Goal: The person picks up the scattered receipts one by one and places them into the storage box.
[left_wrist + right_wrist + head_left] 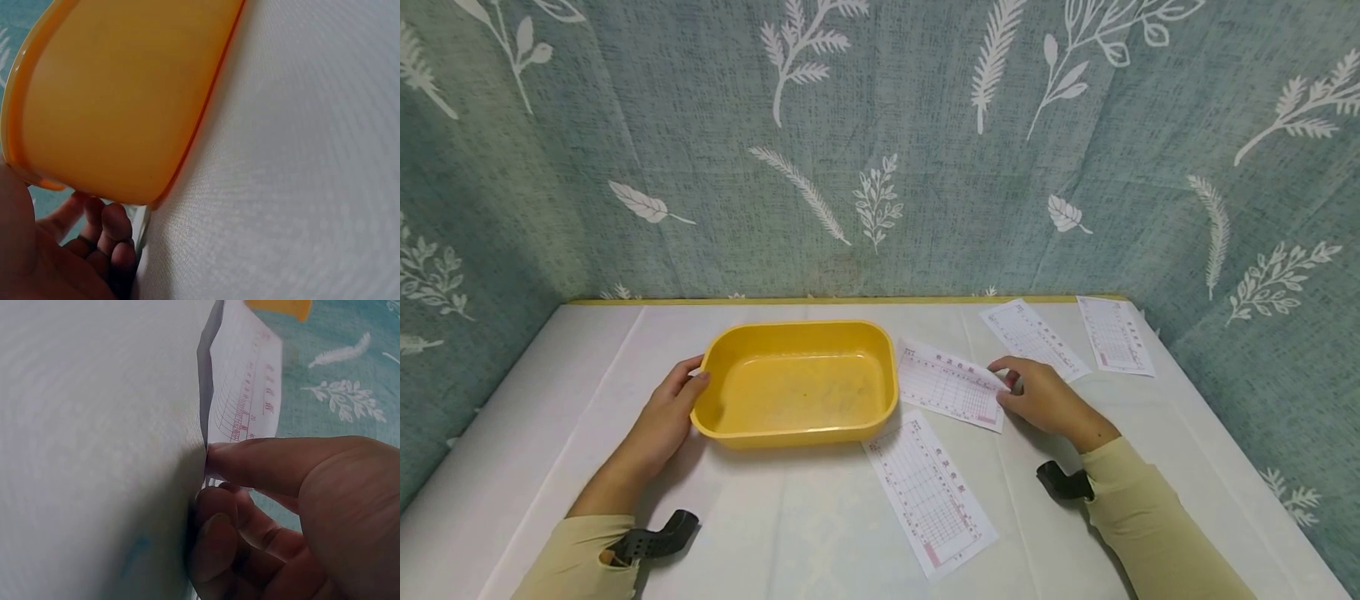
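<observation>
A yellow plastic basin (801, 392) with rounded corners stands on the white tablecloth, nothing inside it. My left hand (664, 412) grips its left end, thumb at the rim and fingers against the outer wall, as the left wrist view shows of the basin (119, 100). Right of the basin, my right hand (1048, 400) pinches the right end of a printed paper form (951, 387) between thumb and fingers. The form's far edge curls up. In the right wrist view the same form (247, 381) bends upward from the thumb tip.
Another form (932, 496) lies slantwise in front, its top corner by the basin. Two more forms lie at the back right, one slanted (1030, 333) and one near the corner (1115, 335). A leaf-patterned green curtain (880, 125) closes off the back and sides.
</observation>
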Motion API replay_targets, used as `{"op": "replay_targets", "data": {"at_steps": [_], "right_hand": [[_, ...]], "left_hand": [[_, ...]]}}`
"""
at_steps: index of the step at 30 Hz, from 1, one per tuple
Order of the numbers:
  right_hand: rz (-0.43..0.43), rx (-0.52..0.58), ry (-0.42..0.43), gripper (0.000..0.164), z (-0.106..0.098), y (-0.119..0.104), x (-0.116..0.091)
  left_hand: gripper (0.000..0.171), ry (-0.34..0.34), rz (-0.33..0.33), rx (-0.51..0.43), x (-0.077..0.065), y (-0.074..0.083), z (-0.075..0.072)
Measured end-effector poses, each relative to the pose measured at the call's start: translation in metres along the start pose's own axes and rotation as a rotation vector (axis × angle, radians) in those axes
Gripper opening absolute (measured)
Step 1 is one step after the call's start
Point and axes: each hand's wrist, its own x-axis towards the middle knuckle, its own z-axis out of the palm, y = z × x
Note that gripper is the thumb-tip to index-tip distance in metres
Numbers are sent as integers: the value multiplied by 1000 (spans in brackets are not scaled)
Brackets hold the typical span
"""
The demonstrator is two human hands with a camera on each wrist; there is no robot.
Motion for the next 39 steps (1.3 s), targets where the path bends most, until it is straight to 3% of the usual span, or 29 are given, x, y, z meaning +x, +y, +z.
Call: {"op": "replay_targets", "data": {"at_steps": [7,12,30,39], "right_hand": [[-14,-26,16,9,1,-1,1],[-11,-19,17,4,0,-1,0],[37,48,110,8,-2,-9,-5],[60,52,143,21,-6,-10,-3]], "left_hand": [[61,6,9,3,0,0,-1],[60,15,27,1,0,1,-1],[61,9,32,1,-2,-2,-2],[61,16,33,11,0,1,-3]]}}
